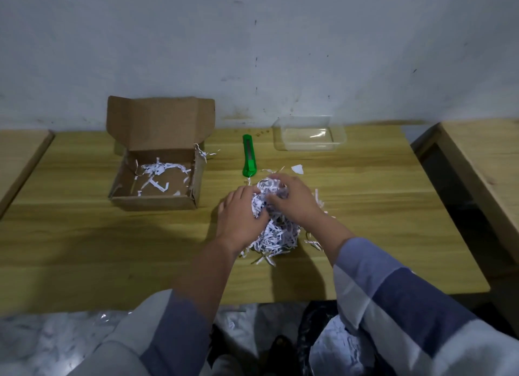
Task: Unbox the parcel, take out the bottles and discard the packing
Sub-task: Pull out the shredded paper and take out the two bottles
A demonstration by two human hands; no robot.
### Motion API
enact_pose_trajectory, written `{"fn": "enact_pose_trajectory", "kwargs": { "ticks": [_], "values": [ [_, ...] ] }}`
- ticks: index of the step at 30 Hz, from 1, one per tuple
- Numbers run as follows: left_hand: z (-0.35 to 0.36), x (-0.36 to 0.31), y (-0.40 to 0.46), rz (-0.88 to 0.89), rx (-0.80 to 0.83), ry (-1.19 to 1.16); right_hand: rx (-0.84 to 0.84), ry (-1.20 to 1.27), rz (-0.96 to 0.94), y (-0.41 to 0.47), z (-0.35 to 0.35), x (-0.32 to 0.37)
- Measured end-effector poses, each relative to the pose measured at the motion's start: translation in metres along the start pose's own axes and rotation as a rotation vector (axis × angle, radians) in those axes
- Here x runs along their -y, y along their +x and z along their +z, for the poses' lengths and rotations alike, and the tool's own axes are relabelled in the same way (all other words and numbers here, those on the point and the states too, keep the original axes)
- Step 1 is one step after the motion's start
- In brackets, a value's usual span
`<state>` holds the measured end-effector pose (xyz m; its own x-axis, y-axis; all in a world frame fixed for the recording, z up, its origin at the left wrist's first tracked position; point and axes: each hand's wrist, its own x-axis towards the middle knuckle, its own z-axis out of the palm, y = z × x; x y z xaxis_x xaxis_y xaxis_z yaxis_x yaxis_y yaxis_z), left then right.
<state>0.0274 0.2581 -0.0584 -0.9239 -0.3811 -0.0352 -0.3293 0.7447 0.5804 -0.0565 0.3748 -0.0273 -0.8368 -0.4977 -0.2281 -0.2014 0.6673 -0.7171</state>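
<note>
Digging through shredded paper (pixel 276 235) at table centre, left hand (pixel 238 215) and right hand (pixel 295 198) both curled into it — no bottles visible. Box (pixel 154 179) open at 10 o'clock. Next — probably part wad, feel for bottles.

No legible text, label, brand, number or sign anywhere. The shredded paper (pixel 276 235) carries dark printed marks, too small and broken to read. The cardboard box (pixel 157 162), left of that paper, shows plain brown faces. The green utility knife (pixel 248 156), just behind the paper, bears no readable marking.
</note>
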Motion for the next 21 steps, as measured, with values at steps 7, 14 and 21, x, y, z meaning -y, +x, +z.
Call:
{"fn": "enact_pose_trajectory", "kwargs": {
  "ticks": [7, 14, 21],
  "values": [
    [0.001, 0.014, -0.002, 0.046, 0.016, 0.052, -0.205, 0.012, 0.127, 0.007, -0.001, -0.01],
    [-0.002, 0.016, -0.007, 0.036, -0.056, 0.031, -0.423, 0.023, 0.261, 0.01, -0.041, -0.033],
    [0.0, 0.014, -0.008, 0.002, -0.053, -0.067, -0.068, -0.126, 0.308, 0.01, -0.043, -0.035]
  ]
}}
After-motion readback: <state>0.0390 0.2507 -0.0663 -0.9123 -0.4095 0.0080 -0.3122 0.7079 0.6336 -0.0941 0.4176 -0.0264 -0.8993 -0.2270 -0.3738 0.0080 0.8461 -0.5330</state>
